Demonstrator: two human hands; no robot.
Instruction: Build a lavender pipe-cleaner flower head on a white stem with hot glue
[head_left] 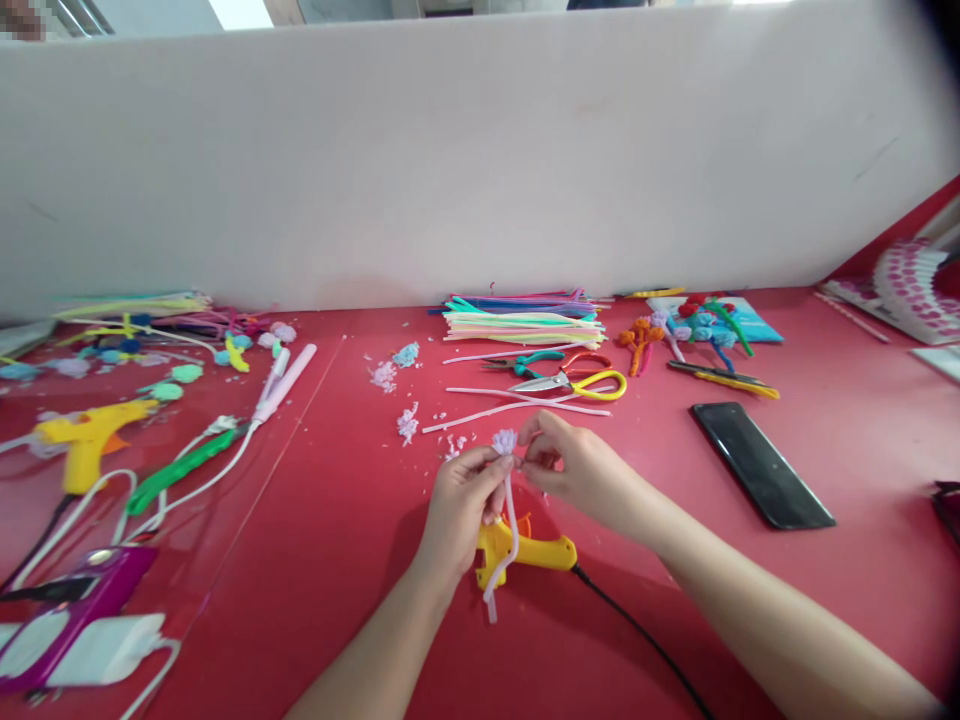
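Observation:
My left hand (469,495) pinches a pale lilac pipe cleaner flower (505,441) just under its fluffy head, and the stem hangs down with a bend near its lower end. Beside the flower, my right hand (559,460) has its fingertips curled together close to the head; whatever they hold is too small to make out. Below both hands a yellow glue gun (544,552) lies on the red table (300,610), partly behind the stem. Lilac clippings (407,424) and blue fluff (406,355) lie beyond my left hand.
Pipe cleaners (525,325), pliers (525,364) and yellow-handled scissors (577,384) lie ahead. A phone (761,465) and finished flowers (701,320) are at the right. Another glue gun (86,440), cables and a purple power strip (97,610) occupy the left. A white partition (450,160) stands behind.

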